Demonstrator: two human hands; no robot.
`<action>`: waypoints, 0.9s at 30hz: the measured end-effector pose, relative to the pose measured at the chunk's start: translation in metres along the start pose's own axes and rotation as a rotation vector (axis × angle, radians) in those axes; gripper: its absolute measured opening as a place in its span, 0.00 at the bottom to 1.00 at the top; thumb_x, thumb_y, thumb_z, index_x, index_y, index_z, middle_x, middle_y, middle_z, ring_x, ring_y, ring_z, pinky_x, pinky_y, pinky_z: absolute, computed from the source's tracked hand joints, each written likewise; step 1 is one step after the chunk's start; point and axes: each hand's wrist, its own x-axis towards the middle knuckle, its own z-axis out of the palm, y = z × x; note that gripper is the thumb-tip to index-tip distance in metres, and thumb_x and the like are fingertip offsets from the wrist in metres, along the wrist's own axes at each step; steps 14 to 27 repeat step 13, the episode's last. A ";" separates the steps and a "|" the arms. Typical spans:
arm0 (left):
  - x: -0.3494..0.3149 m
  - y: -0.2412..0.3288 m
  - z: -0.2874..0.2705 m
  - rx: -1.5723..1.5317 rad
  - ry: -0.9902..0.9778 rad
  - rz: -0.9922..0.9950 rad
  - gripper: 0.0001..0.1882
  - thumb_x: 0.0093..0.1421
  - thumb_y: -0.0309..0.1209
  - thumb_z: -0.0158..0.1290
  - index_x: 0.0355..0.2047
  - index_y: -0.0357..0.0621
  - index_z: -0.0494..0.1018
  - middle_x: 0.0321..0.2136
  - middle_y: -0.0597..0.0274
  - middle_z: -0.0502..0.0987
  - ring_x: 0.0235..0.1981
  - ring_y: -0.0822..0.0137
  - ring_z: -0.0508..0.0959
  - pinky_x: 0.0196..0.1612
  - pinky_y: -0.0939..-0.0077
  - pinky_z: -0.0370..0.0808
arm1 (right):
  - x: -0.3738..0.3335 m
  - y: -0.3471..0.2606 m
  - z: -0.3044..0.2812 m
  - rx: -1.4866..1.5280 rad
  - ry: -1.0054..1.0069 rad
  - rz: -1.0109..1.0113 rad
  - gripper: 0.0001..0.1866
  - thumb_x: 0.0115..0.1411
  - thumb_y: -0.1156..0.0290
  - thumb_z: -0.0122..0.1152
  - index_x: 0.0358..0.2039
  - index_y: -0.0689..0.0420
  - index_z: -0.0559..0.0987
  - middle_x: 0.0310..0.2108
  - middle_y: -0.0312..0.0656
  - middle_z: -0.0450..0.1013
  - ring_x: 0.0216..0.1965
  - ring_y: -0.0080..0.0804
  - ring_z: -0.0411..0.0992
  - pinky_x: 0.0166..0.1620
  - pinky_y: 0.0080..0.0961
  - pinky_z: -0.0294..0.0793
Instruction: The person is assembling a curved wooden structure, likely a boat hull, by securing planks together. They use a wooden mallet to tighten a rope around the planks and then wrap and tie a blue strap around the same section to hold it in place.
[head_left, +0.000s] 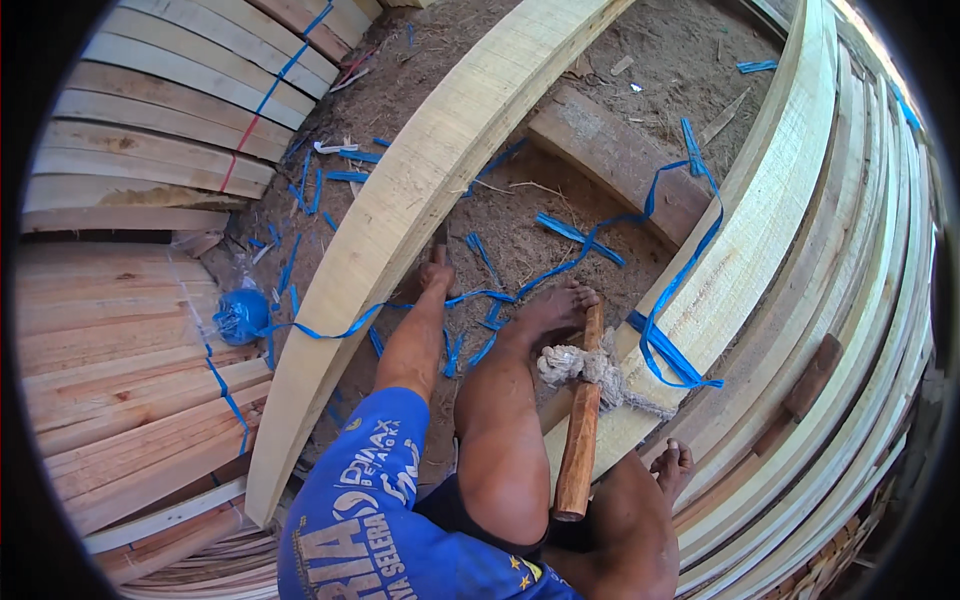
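My left hand (pixel 436 274) is closed beside the inner edge of a long pale timber board (pixel 400 200). A dark narrow piece shows at its fingers, too obscured to name. What looks like my right hand (pixel 672 468) is curled beyond my bent knee, over the right-hand boards; anything inside it is hidden. Between them, a round wooden stick (pixel 578 450) stands tilted through a thick knotted rope (pixel 600 375) around a second pale board (pixel 735 265). Blue plastic strapping (pixel 560 268) runs loosely from the left board to the right one. My bare foot (pixel 550 312) rests near the stick's upper end.
A short thick timber block (pixel 620 165) lies on the dirt ground between the boards. Stacked planks (pixel 130 320) fill the left side, with a blue roll of strapping (pixel 241 316) beside them. More long boards (pixel 860 300) line the right, with a small wood piece (pixel 812 378) on top.
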 end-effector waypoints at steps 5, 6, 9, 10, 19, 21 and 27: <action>-0.031 -0.023 -0.037 -0.724 -0.388 -0.046 0.18 0.56 0.33 0.51 0.40 0.27 0.68 0.28 0.47 0.75 0.26 0.54 0.78 0.29 0.67 0.77 | -0.036 -0.074 -0.005 -0.068 0.095 -0.207 0.12 0.60 0.63 0.57 0.32 0.61 0.76 0.14 0.33 0.64 0.15 0.18 0.61 0.20 0.16 0.61; -0.051 -0.009 -0.047 -0.934 -0.501 -0.066 0.16 0.56 0.34 0.50 0.36 0.29 0.70 0.22 0.51 0.76 0.20 0.57 0.78 0.23 0.69 0.77 | -0.043 -0.094 -0.015 -0.049 0.122 -0.272 0.12 0.60 0.63 0.57 0.32 0.61 0.76 0.14 0.33 0.64 0.15 0.17 0.60 0.21 0.16 0.61; -0.130 0.022 -0.157 -1.124 -0.662 0.022 0.19 0.58 0.37 0.49 0.39 0.30 0.70 0.15 0.56 0.73 0.14 0.64 0.75 0.20 0.74 0.75 | -0.076 -0.169 -0.013 -0.065 0.125 -0.535 0.11 0.61 0.65 0.57 0.31 0.61 0.77 0.14 0.31 0.65 0.16 0.16 0.61 0.22 0.15 0.60; -0.143 0.031 -0.178 -1.116 -0.727 0.190 0.22 0.59 0.38 0.47 0.47 0.32 0.65 0.16 0.58 0.72 0.15 0.65 0.74 0.21 0.74 0.74 | -0.088 -0.189 -0.009 -0.063 0.102 -0.633 0.11 0.61 0.65 0.57 0.33 0.61 0.77 0.15 0.31 0.66 0.16 0.16 0.62 0.20 0.14 0.60; -0.211 0.082 -0.238 -0.983 -0.910 0.725 0.34 0.62 0.42 0.44 0.66 0.47 0.49 0.17 0.62 0.70 0.19 0.67 0.73 0.26 0.73 0.75 | -0.153 -0.267 0.003 -0.107 -0.024 -0.808 0.13 0.62 0.64 0.56 0.36 0.63 0.77 0.17 0.33 0.68 0.19 0.18 0.65 0.26 0.15 0.65; -0.211 0.082 -0.238 -0.983 -0.910 0.725 0.34 0.62 0.42 0.44 0.66 0.47 0.49 0.17 0.62 0.70 0.19 0.67 0.73 0.26 0.73 0.75 | -0.153 -0.267 0.003 -0.107 -0.024 -0.808 0.13 0.62 0.64 0.56 0.36 0.63 0.77 0.17 0.33 0.68 0.19 0.18 0.65 0.26 0.15 0.65; -0.211 0.082 -0.238 -0.983 -0.910 0.725 0.34 0.62 0.42 0.44 0.66 0.47 0.49 0.17 0.62 0.70 0.19 0.67 0.73 0.26 0.73 0.75 | -0.153 -0.267 0.003 -0.107 -0.024 -0.808 0.13 0.62 0.64 0.56 0.36 0.63 0.77 0.17 0.33 0.68 0.19 0.18 0.65 0.26 0.15 0.65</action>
